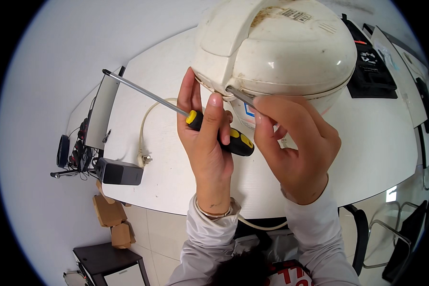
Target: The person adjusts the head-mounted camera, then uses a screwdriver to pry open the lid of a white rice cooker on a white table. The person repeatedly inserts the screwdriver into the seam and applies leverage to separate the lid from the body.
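Note:
A worn cream rice cooker (291, 62) stands at the table's far side, its lid closed and brown-stained near the handle. My left hand (207, 126) is closed round a screwdriver (240, 143) with a black and yellow handle, its long shaft pointing up and left. Fingertips of that same hand reach up against the cooker's lower left edge. Between thumb and fingers, my right hand (298, 143) pinches a slim grey metal tool, perhaps tweezers (241, 97). Its tip meets the seam beside the cooker's hinge-like housing (214, 78); whether it goes inside I cannot tell.
A pale power cord with a plug (144, 159) lies on the white table (162, 190), near a dark grey box-shaped device (119, 171). An open black tool case (371, 71) sits at right. Cardboard boxes (110, 212) and a dark stool-like table (107, 257) stand lower left.

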`<act>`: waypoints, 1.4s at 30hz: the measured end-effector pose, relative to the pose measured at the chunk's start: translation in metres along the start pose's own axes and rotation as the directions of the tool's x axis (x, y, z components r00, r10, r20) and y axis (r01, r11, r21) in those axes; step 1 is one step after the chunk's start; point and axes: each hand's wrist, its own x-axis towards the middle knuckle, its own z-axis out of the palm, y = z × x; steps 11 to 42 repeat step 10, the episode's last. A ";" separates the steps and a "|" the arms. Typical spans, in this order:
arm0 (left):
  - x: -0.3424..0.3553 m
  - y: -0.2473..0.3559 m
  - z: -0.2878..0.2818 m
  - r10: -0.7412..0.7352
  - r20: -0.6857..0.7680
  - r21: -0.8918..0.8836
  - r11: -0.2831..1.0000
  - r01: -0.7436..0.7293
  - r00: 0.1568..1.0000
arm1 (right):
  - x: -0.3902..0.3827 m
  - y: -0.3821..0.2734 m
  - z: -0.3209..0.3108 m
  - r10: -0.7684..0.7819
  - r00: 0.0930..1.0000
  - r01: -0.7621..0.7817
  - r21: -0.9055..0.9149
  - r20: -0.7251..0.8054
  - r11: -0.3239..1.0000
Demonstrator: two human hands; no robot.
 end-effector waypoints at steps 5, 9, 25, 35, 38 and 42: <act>0.002 -0.004 -0.004 0.007 0.016 -0.030 1.000 -0.007 1.000 | 0.002 -0.001 0.003 -0.009 0.999 0.008 0.034 0.031 0.999; 0.001 -0.003 -0.004 -0.004 -0.012 -0.011 1.000 0.004 1.000 | 0.002 -0.006 0.001 0.123 0.990 -0.130 0.103 0.068 0.986; 0.000 -0.001 -0.003 -0.019 -0.017 -0.002 1.000 0.019 1.000 | 0.002 -0.006 0.001 0.124 0.990 -0.130 0.101 0.067 0.986; 0.000 -0.001 -0.003 -0.019 -0.017 -0.002 1.000 0.019 1.000 | 0.002 -0.006 0.001 0.124 0.990 -0.130 0.101 0.067 0.986; 0.000 -0.001 -0.003 -0.019 -0.017 -0.002 1.000 0.019 1.000 | 0.002 -0.006 0.001 0.124 0.990 -0.130 0.101 0.067 0.986; 0.000 -0.001 -0.003 -0.019 -0.017 -0.002 1.000 0.019 1.000 | 0.002 -0.006 0.001 0.124 0.990 -0.130 0.101 0.067 0.986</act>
